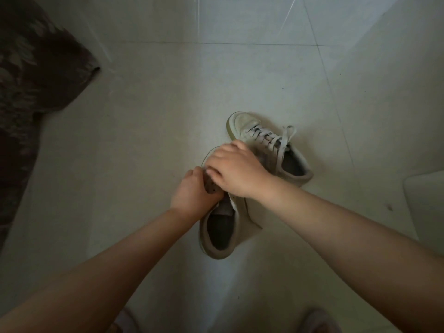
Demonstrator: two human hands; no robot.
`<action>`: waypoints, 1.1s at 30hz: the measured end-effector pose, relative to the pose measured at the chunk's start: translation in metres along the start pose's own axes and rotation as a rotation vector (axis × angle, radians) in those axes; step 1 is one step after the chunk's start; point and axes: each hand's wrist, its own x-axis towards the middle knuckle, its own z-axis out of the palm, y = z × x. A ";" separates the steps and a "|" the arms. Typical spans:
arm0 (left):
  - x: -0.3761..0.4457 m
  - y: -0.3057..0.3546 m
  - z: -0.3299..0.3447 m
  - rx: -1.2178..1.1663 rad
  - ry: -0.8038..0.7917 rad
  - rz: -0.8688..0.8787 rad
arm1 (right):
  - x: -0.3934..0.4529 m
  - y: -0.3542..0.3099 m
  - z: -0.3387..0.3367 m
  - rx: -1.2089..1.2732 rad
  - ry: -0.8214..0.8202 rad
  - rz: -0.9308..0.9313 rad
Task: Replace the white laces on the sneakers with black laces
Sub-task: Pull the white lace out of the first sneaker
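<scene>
The near sneaker [222, 227] lies on the tiled floor [149, 121] with its heel toward the person, and everything else is placed from it. Both hands work at its front half. The left hand [189, 192] curls around the eyelet flap on the left side and grips it. The right hand [234, 169] arches over the lacing zone with its fingers bent down onto it; whether they pinch a lace is hidden under the hand.

No lace shows on this shoe, so the step looks like working at the eyelets near the toe. To do it well, I would keep the flap held firm, draw any lace out one row at a time, and avoid tugging against a crossed section.

Its opening shows only a dark insole. Just beyond and to the right, touching it, the far sneaker [269, 145] carries its white laces [271, 138], loosely tied; its opening holds nothing else. A dark patterned cloth [36, 68] lies well off to the upper left. No black laces are in view
</scene>
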 end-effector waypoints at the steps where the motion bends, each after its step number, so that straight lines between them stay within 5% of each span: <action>1: -0.001 0.000 0.000 -0.002 -0.006 -0.001 | 0.002 -0.003 0.004 -0.031 -0.050 -0.016; 5: -0.002 0.000 0.002 0.024 -0.009 0.005 | 0.004 -0.001 0.011 -0.064 -0.068 0.020; 8: -0.002 -0.003 0.003 0.042 0.001 0.017 | 0.003 0.011 -0.002 0.031 0.145 0.139; 11: -0.002 -0.004 0.002 0.052 -0.019 0.015 | 0.002 0.036 -0.024 0.223 0.436 0.449; 13: -0.003 -0.004 0.002 0.070 -0.029 0.013 | 0.002 0.044 -0.029 0.219 0.493 0.510; 15: -0.004 -0.004 0.003 0.070 -0.014 0.015 | 0.002 0.037 -0.026 0.160 0.413 0.375; 20: -0.003 0.000 0.003 0.024 -0.002 0.017 | 0.000 0.002 0.010 -0.004 -0.078 -0.084; 33: -0.006 -0.002 0.004 0.053 0.011 0.022 | -0.007 0.004 0.017 -0.050 0.023 -0.042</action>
